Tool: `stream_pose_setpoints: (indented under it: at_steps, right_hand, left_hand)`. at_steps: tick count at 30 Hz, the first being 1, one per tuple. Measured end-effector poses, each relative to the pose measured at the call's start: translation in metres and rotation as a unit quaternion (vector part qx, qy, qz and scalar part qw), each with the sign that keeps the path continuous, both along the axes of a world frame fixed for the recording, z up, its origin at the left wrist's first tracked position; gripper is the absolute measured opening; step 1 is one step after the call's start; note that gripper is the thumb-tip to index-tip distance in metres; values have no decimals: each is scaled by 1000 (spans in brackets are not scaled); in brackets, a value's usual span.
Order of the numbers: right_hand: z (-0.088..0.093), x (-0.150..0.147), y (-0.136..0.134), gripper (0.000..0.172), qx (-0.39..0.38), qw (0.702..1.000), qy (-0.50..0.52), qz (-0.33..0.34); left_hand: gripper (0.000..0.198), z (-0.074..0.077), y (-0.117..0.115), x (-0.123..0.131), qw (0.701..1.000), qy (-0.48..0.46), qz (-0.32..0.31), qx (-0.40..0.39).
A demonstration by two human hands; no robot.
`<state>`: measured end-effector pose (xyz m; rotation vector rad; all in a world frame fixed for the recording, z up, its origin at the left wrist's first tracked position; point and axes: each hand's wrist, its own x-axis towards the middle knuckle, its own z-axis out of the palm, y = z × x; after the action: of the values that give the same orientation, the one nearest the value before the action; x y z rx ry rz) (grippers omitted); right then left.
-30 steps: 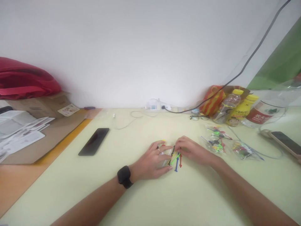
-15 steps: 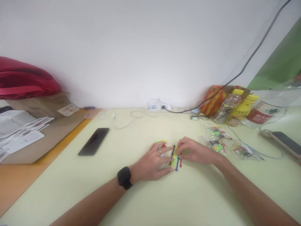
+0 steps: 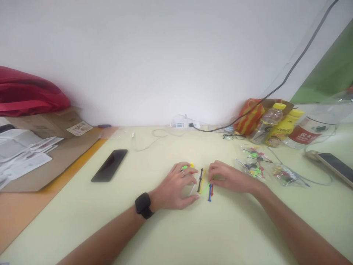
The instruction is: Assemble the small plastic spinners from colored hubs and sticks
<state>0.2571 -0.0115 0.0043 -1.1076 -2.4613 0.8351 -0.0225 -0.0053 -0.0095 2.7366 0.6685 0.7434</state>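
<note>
Small plastic arrows lie in a loose row on the pale table (image 3: 165,235) between my hands. My left hand (image 3: 178,186), wearing a ring and a black watch, is spread with fingers curved beside a white arrow (image 3: 192,188). To its right are a black arrow (image 3: 200,180), a yellow arrow (image 3: 203,178) and a slanted light-green arrow (image 3: 205,189). The fingertips of my right hand (image 3: 222,176) are pinched on the upper end of a blue arrow (image 3: 210,194). A red arrow (image 3: 212,191) lies against it, partly hidden. Green and yellow pieces (image 3: 191,165) show behind my left fingers.
Clear bags of coloured arrows (image 3: 255,162) lie at right, near bottles (image 3: 282,127), glasses (image 3: 233,137) and a phone (image 3: 336,167). Another phone (image 3: 109,165) is at left, by cardboard (image 3: 66,158) and papers. A cable (image 3: 284,81) runs to a socket strip (image 3: 180,121).
My left hand has drawn back slightly to the left, off the arrows, uncovering the black one. The blue arrow has shifted right against the red one. My right hand stays nearly in place.
</note>
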Motion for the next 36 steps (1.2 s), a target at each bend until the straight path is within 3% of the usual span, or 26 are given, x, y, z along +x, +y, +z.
stream_pose_setpoints:
  at_steps: [12, 18, 28, 32, 36]
  right_hand:
    - [-3, -10, -1, 17, 33, 999, 5, -23]
    - [5, 3, 3, 13, 62, 996, 23, -54]
    - [2, 6, 4, 13, -30, 999, 9, -9]
    - [5, 10, 3, 14, -25, 999, 17, -25]
    - [3, 11, 4, 11, -23, 999, 27, -32]
  left_hand:
    - [26, -6, 2, 1, 1000, 3, 3, 16]
    - [29, -8, 3, 3, 1000, -5, 14, 11]
    - [18, -10, 27, -5, 968, -132, 188, -98]
    - [13, -9, 27, -6, 972, -122, 164, -118]
    - [16, -7, 18, -3, 984, -91, 132, -83]
